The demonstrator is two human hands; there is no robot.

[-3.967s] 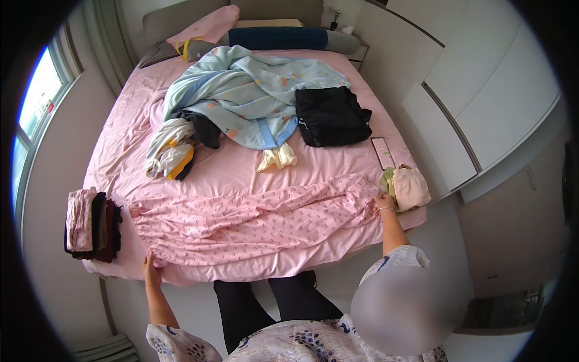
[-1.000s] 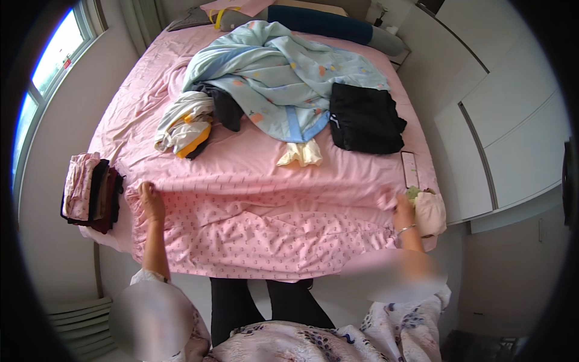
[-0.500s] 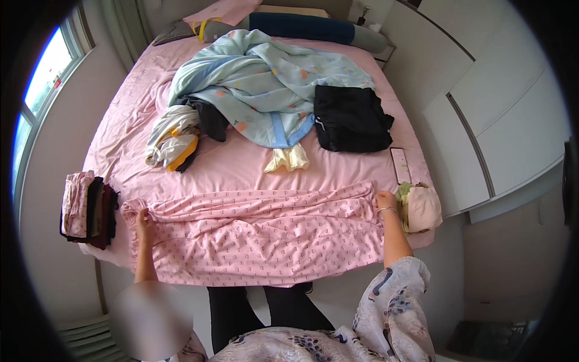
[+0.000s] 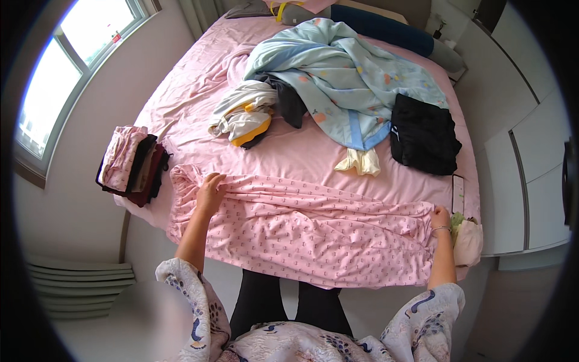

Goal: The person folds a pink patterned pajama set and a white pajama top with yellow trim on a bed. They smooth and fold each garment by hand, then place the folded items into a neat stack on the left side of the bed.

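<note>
Pink patterned pajama pants [image 4: 313,235] lie lengthwise across the near edge of the bed, their gathered waistband at the left and creases running along them. Part of the lower side hangs over the bed edge. With bent fingers, my left hand [image 4: 210,192] pinches the upper edge of the cloth a little right of the waistband. My right hand [image 4: 441,218], with a bracelet at the wrist, is closed on the leg end at the right. Some fingertips of both hands are hidden.
A stack of folded clothes [image 4: 128,161] stands at the bed's left corner. Rolled pale clothes [image 4: 468,242] and a phone [image 4: 458,192] lie at the right. Farther back are folded black clothing [image 4: 424,134], a light-blue blanket [image 4: 338,75], crumpled white-and-yellow clothing [image 4: 244,108] and a cream cloth [image 4: 360,161].
My left hand has moved from the waistband to the upper edge of the pants, farther right along it. My right hand stays at the leg end. The view has turned, shifting the scene rightward.
</note>
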